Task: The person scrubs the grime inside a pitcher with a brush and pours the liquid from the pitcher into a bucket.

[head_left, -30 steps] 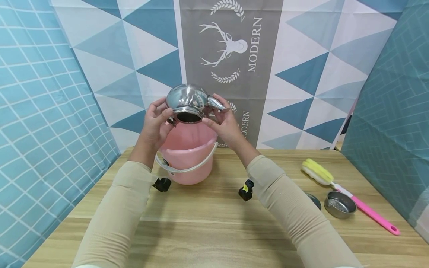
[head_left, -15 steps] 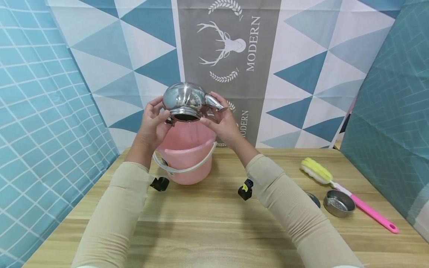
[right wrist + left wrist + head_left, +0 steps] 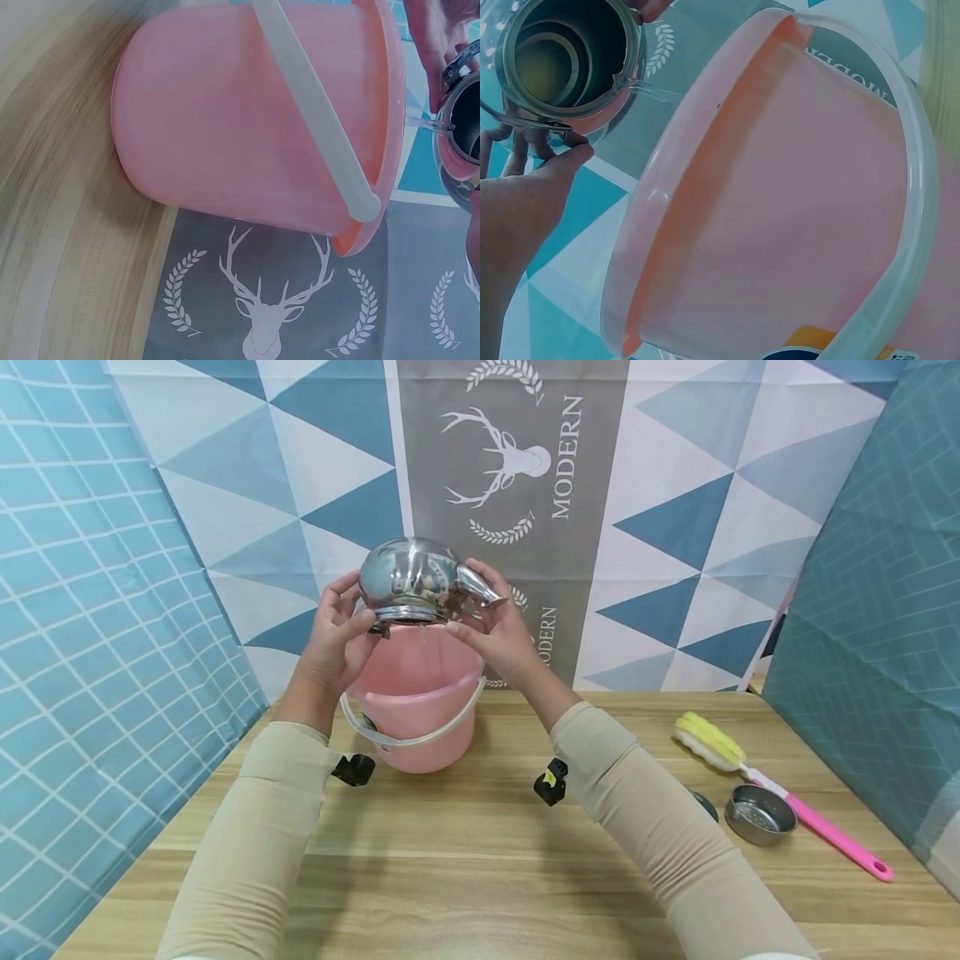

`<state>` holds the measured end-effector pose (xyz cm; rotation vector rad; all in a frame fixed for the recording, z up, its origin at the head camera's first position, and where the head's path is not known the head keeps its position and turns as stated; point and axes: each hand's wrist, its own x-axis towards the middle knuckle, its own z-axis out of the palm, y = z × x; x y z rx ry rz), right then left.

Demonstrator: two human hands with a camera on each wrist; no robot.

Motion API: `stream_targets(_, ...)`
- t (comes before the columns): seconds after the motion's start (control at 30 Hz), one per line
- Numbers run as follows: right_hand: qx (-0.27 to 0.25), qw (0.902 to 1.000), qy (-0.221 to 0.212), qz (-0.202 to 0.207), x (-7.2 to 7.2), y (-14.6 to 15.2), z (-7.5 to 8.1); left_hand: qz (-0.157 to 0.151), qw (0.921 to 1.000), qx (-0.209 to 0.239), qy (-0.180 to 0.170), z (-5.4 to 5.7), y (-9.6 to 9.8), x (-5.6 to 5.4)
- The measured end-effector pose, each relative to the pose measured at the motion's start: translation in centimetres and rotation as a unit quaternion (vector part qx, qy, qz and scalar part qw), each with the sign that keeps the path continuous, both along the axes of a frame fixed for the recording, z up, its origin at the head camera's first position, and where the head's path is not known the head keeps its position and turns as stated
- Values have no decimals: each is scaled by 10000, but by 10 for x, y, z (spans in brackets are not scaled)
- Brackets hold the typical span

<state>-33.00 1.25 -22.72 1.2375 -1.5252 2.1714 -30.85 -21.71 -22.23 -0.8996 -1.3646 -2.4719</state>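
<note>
A shiny steel teapot [image 3: 416, 572] is tipped mouth-down above a pink bucket [image 3: 423, 718]. My left hand [image 3: 337, 631] grips its left side, thumb near the rim. On the spout side, my right hand [image 3: 506, 631] holds the pot, its fingers behind the spout [image 3: 477, 585]. A thin clear stream of water [image 3: 656, 91] runs from the mouth's lip toward the bucket in the left wrist view. That view also shows the pot's dark inside. In the right wrist view only part of the right hand [image 3: 473, 244] appears at the edge.
To the right lie a sponge brush [image 3: 708, 743] with a pink handle and a small steel cup [image 3: 761, 814]. A dark round piece [image 3: 703, 807] is partly hidden by the right sleeve. The bucket's white handle [image 3: 420, 742] hangs in front.
Both hands have tilted the teapot further over, so its mouth now faces down and its dark opening no longer shows from the head. It has risen slightly and shifted a little left.
</note>
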Motion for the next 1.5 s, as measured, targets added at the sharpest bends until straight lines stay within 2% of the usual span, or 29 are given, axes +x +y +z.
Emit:
stream_targets(0.37, -108, 9990, 387, 194, 1, 2, 2, -263, 9995, 101, 146, 0, -2, 2)
stream_targets(0.57, 54, 9967, 809, 11, 3, 4, 4, -416, 9986, 258, 198, 1, -3, 3)
stream_targets(0.73, 231, 9915, 1246, -293, 3, 4, 3, -484, 9981, 349, 172, 2, -5, 4)
stream_targets(0.83, 307, 9892, 1368, -437, 5, 4, 3, -492, 9980, 353, 170, 3, -6, 5)
stream_targets(1.0, 400, 9859, 1495, -628, 11, 3, 5, -542, 9975, 400, 193, 3, -7, 6)
stream_targets(1.23, 480, 9794, 1797, -781, 31, 4, 12, -646, 9961, 555, 242, 3, -7, 6)
stream_targets(1.5, 431, 9749, 2045, -767, 34, 3, 12, -708, 9955, 553, 309, 2, -8, 6)
